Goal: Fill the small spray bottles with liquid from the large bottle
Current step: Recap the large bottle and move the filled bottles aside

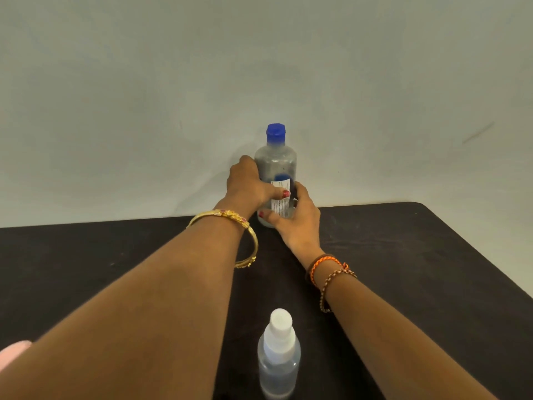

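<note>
Your two hands meet on the large clear plastic bottle with the blue cap (275, 171), which stands upright at the far edge of the dark table (418, 255), close to the pale wall (259, 67). Your left hand (248, 183) wraps the bottle's left side, thumb lying across the white printed label (280, 202) — fingers curled round the body. Your right hand (300, 217) grips it lower down from the right, thumb pressed across the front near the base, the other fingers curled round the far side. The blue cap is on. A gold bangle (248, 241) hangs at your left wrist; orange and brown braided threads (326, 269) circle your right wrist. Near you, between your forearms and well apart from the large bottle, stands a small translucent spray bottle with a white cap (279, 359), upright, untouched by either hand. A bit of pink fabric (14, 353) shows at the near left edge.
</note>
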